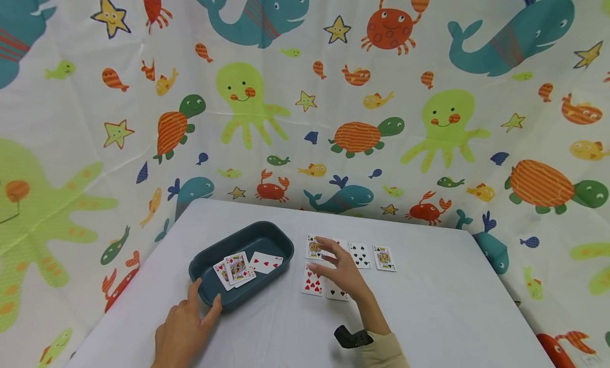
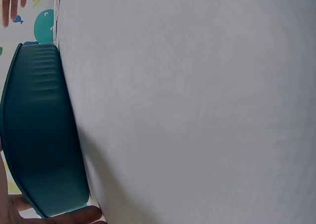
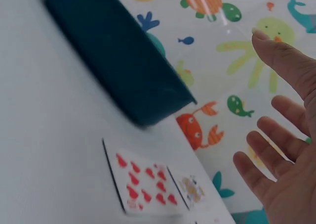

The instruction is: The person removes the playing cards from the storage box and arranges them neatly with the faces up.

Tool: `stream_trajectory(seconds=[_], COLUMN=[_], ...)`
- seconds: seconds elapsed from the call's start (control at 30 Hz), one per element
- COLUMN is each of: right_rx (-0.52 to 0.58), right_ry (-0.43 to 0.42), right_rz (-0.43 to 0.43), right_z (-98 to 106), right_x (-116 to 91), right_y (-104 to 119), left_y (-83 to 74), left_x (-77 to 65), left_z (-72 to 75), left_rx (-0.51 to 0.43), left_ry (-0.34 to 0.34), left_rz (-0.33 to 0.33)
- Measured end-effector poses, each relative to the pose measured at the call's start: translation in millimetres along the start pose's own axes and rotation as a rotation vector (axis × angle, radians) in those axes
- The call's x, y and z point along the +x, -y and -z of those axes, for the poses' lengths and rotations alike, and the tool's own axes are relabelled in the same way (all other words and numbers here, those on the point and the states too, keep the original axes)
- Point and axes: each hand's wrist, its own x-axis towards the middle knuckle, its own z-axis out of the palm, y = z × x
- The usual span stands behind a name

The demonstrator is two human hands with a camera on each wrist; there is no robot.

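The person's left hand (image 1: 183,325) holds the near left end of a dark teal tray (image 1: 205,251), thumb on one side and fingers on the other. In the left wrist view the thumb lies along the end of the tray (image 2: 44,130). Inside the tray are face cards (image 1: 236,267) overlapping and a hearts card (image 1: 266,262). With fingers spread and nothing in them, the right hand (image 1: 342,270) hovers over face-up cards. Below its fingers lie a hearts card (image 1: 312,283) and a spades card (image 1: 337,292), the latter partly hidden by the hand.
In the back row are a face card (image 1: 312,250), a red card partly behind the fingers, a spades number card (image 1: 359,256) and another face card (image 1: 384,258). They lie on a white-covered table (image 1: 448,304). A sea-animal curtain (image 1: 305,103) hangs behind it.
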Motion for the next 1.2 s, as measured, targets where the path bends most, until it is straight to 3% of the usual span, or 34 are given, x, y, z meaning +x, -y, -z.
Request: stream_trajectory(seconds=[0.13,0.53,0.8,1.2], right_rx=[0.053,0.133,0.075,0.052], right_ry=[0.001,0.047,0.13,0.212], right_rz=[0.045,0.072,0.058,0.054], right_z=[-10.1,-48.1,-70.6,-108.0], right_x=[10.0,34.4,48.0,63.4], right_y=[6.7,25.1,34.9,39.4], left_y=[-0.7,-2.8,-1.6,-4.6], left_x=[0.5,0.9,-1.2,1.4], left_z=[0.9,0.0,-0.7,1.9], left_rx=[0.008,0.014,0.007,0.02], left_ry=[0.012,0.015,0.0,0.053], left_rz=[0.006,0.023,0.025,0.055])
